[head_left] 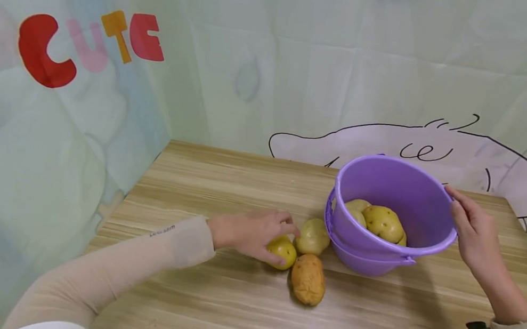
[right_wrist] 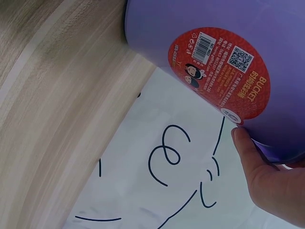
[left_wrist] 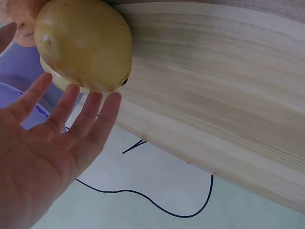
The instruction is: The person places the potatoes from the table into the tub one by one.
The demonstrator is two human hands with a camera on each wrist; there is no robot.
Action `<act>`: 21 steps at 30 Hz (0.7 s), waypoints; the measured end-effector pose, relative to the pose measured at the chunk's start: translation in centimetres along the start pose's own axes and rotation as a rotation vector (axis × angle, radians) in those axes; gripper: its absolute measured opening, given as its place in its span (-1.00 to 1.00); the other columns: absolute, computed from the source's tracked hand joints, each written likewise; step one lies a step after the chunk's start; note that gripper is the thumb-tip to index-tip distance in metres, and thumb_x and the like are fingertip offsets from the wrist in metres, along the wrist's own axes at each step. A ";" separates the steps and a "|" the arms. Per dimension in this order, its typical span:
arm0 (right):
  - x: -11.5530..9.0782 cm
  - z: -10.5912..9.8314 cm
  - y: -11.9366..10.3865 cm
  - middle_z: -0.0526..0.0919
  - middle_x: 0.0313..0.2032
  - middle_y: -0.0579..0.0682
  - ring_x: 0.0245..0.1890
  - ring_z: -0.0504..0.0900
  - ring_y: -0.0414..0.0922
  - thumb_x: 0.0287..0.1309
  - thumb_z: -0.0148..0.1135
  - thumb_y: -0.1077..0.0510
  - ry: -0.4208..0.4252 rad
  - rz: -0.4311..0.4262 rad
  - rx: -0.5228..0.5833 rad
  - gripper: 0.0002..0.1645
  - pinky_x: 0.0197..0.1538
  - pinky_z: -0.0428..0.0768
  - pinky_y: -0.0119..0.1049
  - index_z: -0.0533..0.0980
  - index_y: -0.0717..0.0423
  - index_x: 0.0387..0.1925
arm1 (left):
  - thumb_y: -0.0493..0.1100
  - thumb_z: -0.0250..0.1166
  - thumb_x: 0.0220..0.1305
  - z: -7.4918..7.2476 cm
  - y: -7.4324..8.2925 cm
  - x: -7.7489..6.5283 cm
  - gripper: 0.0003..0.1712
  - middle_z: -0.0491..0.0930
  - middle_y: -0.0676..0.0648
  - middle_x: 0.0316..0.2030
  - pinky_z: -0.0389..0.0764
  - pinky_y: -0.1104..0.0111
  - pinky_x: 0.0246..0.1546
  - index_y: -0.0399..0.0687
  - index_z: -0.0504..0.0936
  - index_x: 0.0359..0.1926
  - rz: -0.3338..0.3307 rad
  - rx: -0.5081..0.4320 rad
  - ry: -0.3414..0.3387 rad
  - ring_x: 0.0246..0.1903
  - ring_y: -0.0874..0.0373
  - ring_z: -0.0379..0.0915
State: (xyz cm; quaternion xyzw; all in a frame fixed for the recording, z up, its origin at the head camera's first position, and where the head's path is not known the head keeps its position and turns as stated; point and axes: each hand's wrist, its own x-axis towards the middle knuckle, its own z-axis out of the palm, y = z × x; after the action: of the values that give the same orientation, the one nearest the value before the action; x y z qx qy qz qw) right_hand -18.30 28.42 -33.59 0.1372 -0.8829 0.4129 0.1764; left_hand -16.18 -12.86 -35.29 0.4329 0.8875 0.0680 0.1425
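Note:
My right hand (head_left: 478,235) grips the rim of a purple bucket (head_left: 369,259), thumb inside or over the edge. The bucket leans toward me, and several yellow potatoes (head_left: 384,223) lie inside it. My left hand (head_left: 256,233) reaches over a yellow potato (head_left: 282,252) on the table, left of the bucket. In the left wrist view, its fingers (left_wrist: 88,117) are spread and fairly straight at the edge of that potato (left_wrist: 86,45). A pale potato (head_left: 312,236) sits against the bucket's side. Nearer me lies a brownish-orange potato (head_left: 307,279).
The wood-grain table (head_left: 209,309) ends at a fabric backdrop (head_left: 263,78) printed with a cartoon outline, behind and at the left. A red label (right_wrist: 221,74) is stuck on the bucket's outer wall. The bucket's purple handle (head_left: 329,214) hangs down its left side.

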 end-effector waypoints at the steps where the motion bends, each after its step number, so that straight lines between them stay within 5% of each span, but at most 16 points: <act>1: 0.0 0.0 0.0 0.46 0.15 0.42 -0.07 0.38 -0.60 0.55 -0.14 0.16 0.002 0.000 0.001 -0.50 -0.12 0.31 -0.77 0.35 0.40 0.33 | 0.24 0.29 0.30 0.1 0.0 0.0 -0.24 0.38 -0.17 0.22 0.45 0.24 0.19 -0.05 0.40 0.37 -0.001 0.006 -0.001 0.14 0.05 0.39; 7: -0.1 0.1 -0.2 0.51 0.15 0.17 -0.07 0.41 -0.58 0.55 -0.12 0.13 0.004 0.012 0.020 -0.48 -0.12 0.35 -0.76 0.35 0.38 0.34 | 0.26 0.34 0.23 0.8 0.0 0.2 -0.20 0.37 -0.15 0.20 0.53 0.28 0.07 0.00 0.40 0.38 -0.012 0.040 -0.019 0.09 0.08 0.40; 14: -0.3 0.3 -0.1 0.50 0.06 -0.34 -0.08 0.44 -0.58 0.55 -0.10 0.14 0.022 0.034 0.078 -0.48 -0.12 0.38 -0.75 0.33 0.41 0.34 | 0.23 0.42 0.17 1.1 0.0 0.3 -0.19 0.39 -0.14 0.17 0.53 0.31 0.02 0.04 0.42 0.36 -0.015 0.058 -0.031 0.05 0.08 0.39; 21: -0.3 0.3 -0.1 0.50 0.02 -0.42 -0.11 0.46 -0.55 0.54 -0.10 0.16 0.032 0.048 0.102 -0.49 -0.14 0.40 -0.74 0.33 0.40 0.35 | 0.17 0.45 0.14 1.4 -0.4 0.4 -0.24 0.40 -0.12 0.12 0.52 0.33 0.01 0.04 0.46 0.31 -0.009 0.057 -0.028 0.01 0.09 0.38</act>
State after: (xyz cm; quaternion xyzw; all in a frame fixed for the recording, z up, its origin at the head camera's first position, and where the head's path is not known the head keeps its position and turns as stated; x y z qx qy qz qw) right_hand -18.09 28.12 -33.82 0.1182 -0.8609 0.4635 0.1736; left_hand -16.27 -12.78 -36.77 0.4337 0.8889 0.0358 0.1427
